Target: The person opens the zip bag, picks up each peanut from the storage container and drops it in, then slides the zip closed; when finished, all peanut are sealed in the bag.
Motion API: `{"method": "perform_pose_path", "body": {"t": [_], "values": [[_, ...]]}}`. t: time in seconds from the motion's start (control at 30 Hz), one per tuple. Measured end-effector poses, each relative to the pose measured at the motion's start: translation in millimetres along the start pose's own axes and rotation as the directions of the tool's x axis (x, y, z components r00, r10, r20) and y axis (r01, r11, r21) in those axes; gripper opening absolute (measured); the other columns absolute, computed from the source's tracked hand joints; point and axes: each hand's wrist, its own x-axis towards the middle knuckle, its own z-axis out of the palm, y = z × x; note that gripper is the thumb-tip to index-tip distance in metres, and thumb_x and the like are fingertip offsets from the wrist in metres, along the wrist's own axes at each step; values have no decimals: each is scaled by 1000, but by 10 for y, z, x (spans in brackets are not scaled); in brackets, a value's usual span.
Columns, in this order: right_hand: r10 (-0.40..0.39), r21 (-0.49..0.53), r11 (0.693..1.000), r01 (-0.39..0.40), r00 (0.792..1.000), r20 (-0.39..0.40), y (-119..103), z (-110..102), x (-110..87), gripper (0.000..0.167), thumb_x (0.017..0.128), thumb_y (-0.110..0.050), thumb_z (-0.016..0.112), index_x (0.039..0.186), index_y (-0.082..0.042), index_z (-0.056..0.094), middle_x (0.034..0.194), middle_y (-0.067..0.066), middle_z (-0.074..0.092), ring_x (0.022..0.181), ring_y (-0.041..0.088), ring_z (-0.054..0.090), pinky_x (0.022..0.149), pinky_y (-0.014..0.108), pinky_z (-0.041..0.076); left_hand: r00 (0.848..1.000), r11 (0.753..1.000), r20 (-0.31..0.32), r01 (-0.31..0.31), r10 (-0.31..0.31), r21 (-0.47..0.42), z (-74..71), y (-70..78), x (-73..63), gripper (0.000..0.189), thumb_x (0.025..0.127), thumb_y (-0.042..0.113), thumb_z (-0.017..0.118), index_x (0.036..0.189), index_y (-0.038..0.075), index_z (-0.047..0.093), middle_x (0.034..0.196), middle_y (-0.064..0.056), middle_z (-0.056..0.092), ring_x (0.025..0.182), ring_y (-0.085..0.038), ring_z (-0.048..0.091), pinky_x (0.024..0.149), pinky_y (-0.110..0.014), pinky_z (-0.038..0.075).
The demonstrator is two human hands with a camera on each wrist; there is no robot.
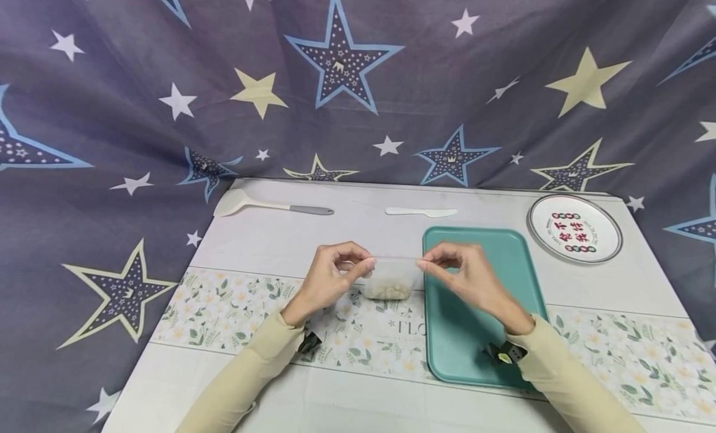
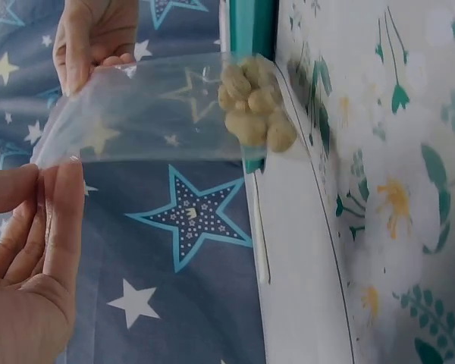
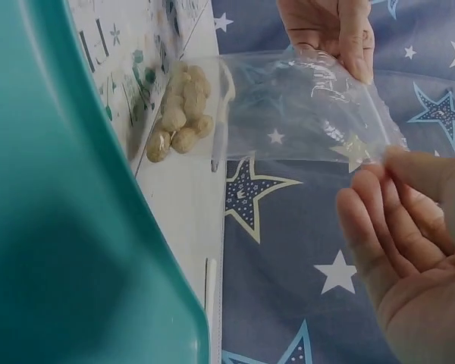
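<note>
A clear plastic bag (image 1: 393, 274) hangs upright between both hands, its top edge stretched level. Several tan peanuts (image 3: 183, 114), seemingly in their shells, lie bunched at its bottom. My left hand (image 1: 337, 273) pinches one top corner between thumb and fingers. At the opposite corner my right hand (image 1: 463, 273) pinches the bag the same way. A seal strip seems to run along the top in the right wrist view. Part of the right hand and forearm is over the teal tray (image 1: 506, 253); the bag hangs just left of that tray.
Behind the hands lie a spatula-like utensil (image 1: 263, 204) with a grey handle end and a white knife (image 1: 421, 212). A round white plate (image 1: 576, 229) with red characters sits at the back right. A starry curtain (image 1: 414, 60) borders the table's back.
</note>
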Motion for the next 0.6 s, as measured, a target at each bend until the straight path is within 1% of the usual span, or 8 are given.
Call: {"method": "perform_pose_path", "body": {"t": [0.03,0.1,0.2,0.27,0.33,0.43,0.53,0.6], "values": [[9,9,1000,-9,1000,10,-12,-4,-15,7,94,-19,79,92,-12,79,85,0,79,76,20,76,73,23,62,1000,1000,10,19,-19,-20,3,10,-9,7,96,14,75,98,7,77,90,-15,78,74,-22,77,68,-44,65],[25,32,999,-26,999,35,-29,-15,-41,6,94,-17,78,93,-11,79,85,2,79,74,17,75,72,25,63,998,997,33,51,-49,-55,8,21,-22,9,97,12,74,99,4,76,90,-19,77,71,-21,76,66,-44,65],[60,93,993,-68,995,86,-40,-29,-49,6,95,-13,77,96,-7,77,86,8,79,72,11,74,70,28,64,995,991,70,81,-74,-105,0,23,-18,13,98,9,72,102,-3,74,91,-25,74,69,-18,75,67,-39,65],[95,124,986,-110,988,119,-21,-32,-24,7,96,-12,76,97,-5,76,86,9,78,71,12,74,69,30,64,992,987,86,98,-88,-125,-8,3,0,16,99,8,71,104,-7,72,93,-31,72,68,-16,73,67,-38,65],[122,139,980,-141,983,140,22,-24,27,10,97,-13,74,98,-3,75,86,11,78,72,16,75,70,33,65,990,982,91,122,-110,-145,-16,-32,32,18,100,8,70,105,-9,72,94,-35,70,68,-15,73,67,-37,66],[151,120,978,-169,978,143,127,8,123,12,98,-15,74,98,-3,75,85,12,78,73,24,75,71,38,65,983,975,96,172,-159,-143,-23,-111,96,21,101,10,68,109,-10,71,96,-36,70,69,-15,73,69,-36,66],[146,89,984,-157,982,120,235,46,211,12,97,-15,74,98,-3,76,85,12,78,75,31,76,72,42,65,973,970,99,217,-206,-106,-28,-204,180,23,102,12,68,112,-9,70,99,-32,73,71,-13,73,72,-35,66],[135,71,987,-143,986,101,294,65,268,11,97,-15,74,98,-4,76,85,11,78,75,36,75,71,43,64,969,969,92,237,-230,-73,-37,-253,244,23,101,13,68,113,-7,71,101,-30,74,71,-11,73,73,-36,66]]}}
